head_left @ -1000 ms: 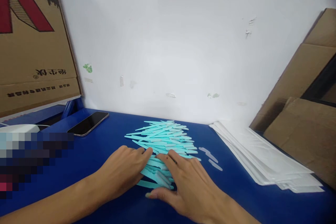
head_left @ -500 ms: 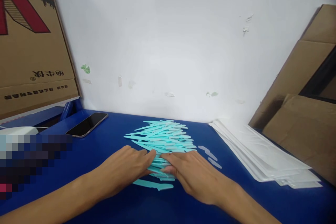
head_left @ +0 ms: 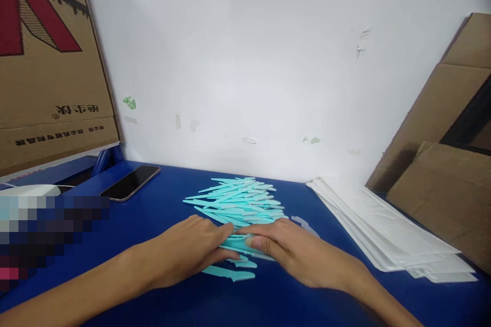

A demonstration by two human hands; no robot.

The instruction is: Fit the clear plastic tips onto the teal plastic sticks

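A pile of turquoise eyebrow razors (head_left: pixel 238 198) lies on the blue table, handles pointing mostly left. At the pile's near side, my left hand (head_left: pixel 187 248) and my right hand (head_left: pixel 297 250) are closed around a bunch of the same razors (head_left: pixel 238 241), fingertips almost meeting. My left thumb lies along the bunch's lower edge; my right thumb presses on its front. Most of both hands' fingers are hidden behind the razors. A few loose razors (head_left: pixel 230 272) lie just below the bunch. Clear plastic pieces (head_left: pixel 301 222) are partly hidden beyond my right hand.
A phone (head_left: pixel 131 183) lies at the back left of the blue table (head_left: pixel 153 306). White flat sleeves (head_left: pixel 387 235) are stacked at right. Cardboard boxes (head_left: pixel 57 82) stand left and folded cardboard (head_left: pixel 445 194) right. A white wall (head_left: pixel 245 61) closes the back.
My hands have gathered a bunch of razors from the near side, and my right thumb now presses on its front. Loose razors beneath show more. The view has shifted slightly.
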